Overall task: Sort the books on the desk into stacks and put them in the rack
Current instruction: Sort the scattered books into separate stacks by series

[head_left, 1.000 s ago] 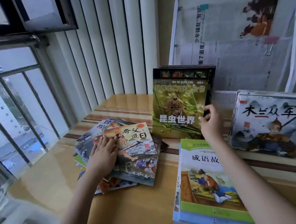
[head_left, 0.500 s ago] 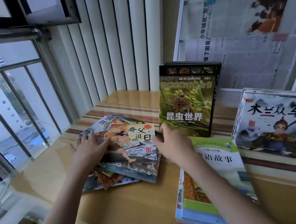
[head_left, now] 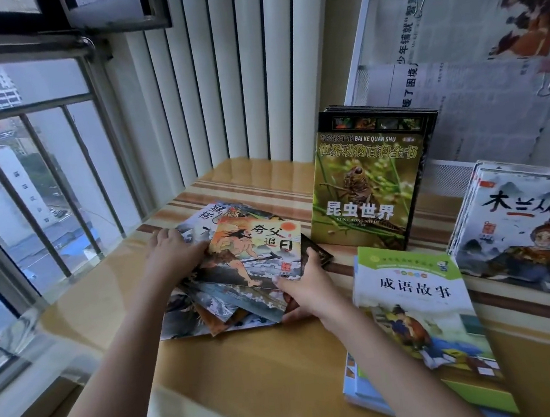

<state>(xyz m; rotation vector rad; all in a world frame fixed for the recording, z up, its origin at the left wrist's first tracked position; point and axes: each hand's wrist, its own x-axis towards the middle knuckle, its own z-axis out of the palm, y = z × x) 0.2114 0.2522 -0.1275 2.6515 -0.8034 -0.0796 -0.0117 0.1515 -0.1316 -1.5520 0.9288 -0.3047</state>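
A messy pile of thin picture books (head_left: 241,290) lies fanned on the desk, topped by an orange-and-white cover with a running man (head_left: 257,251). My left hand (head_left: 173,253) grips the pile's left edge. My right hand (head_left: 304,290) holds its right edge, thumb on the top cover. A set of green insect books (head_left: 367,192) stands upright behind the pile. A second set with an ink-painted warrior cover (head_left: 527,236) leans at the right. A stack topped by a green-and-white story book (head_left: 424,315) lies flat under my right forearm.
The white wire rack (head_left: 446,176) stands at the back right with newspaper clipped over it. A window with metal bars (head_left: 43,185) runs along the left. Vertical white blinds (head_left: 235,70) hang behind the desk (head_left: 267,372).
My right hand left the upright insect books and came down to the right edge of the fanned pile. My left hand slid from the pile's top to its left edge.
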